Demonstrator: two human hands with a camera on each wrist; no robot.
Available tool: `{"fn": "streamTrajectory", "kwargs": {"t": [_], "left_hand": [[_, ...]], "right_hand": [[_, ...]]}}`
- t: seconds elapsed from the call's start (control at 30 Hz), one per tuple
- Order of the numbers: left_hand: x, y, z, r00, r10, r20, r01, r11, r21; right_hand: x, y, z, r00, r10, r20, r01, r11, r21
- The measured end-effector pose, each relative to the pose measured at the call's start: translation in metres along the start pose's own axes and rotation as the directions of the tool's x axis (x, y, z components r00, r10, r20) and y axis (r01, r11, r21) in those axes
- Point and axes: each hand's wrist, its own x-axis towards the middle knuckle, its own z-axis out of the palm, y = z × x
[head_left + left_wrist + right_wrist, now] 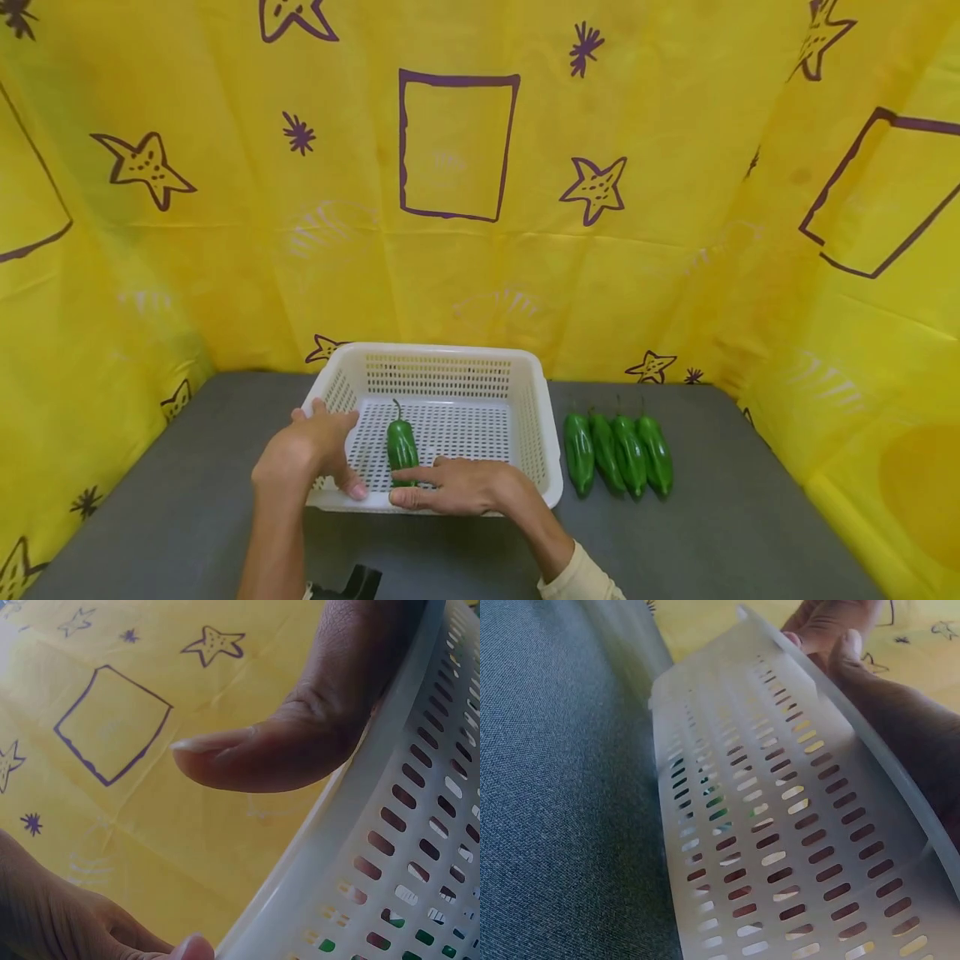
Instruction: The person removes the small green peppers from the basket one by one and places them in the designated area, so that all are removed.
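A white perforated plastic basket [438,350] stands on the grey table, with one glossy green chili pepper [401,439] lying inside, its stem pointing away from me. My left hand [311,450] rests at the basket's front left corner, fingers spread over the left side and thumb down by the front rim. In the left wrist view that thumb [259,759] is bent and stands over the rim. My right hand [468,487] reaches across the front rim, its fingers extended leftward over the pepper's lower end. Whether they touch the pepper cannot be told.
Several green chili peppers [632,454] lie side by side in a row just right of the basket. Grey table surface [720,508] extends on both sides. A yellow patterned cloth [450,275] hangs behind and along the sides. A black object [360,583] shows near my left forearm.
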Motion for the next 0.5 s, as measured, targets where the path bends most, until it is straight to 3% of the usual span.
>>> {"fn": "streamTrajectory", "kwargs": {"t": [0.2,0.5], "left_hand": [[0.0000,0.0002,0.0000,1.000,0.001,0.002,-0.001,1.000,-0.006],[0.0000,0.0002,0.0001,1.000,0.003,0.002,-0.003,1.000,0.007]], "right_hand": [[0.0007,-0.0010,-0.0015,0.999,0.029,0.032,-0.029,1.000,-0.010],[0.0021,-0.0012,-0.0027,1.000,0.028,-0.012,-0.028,1.000,0.000]]}}
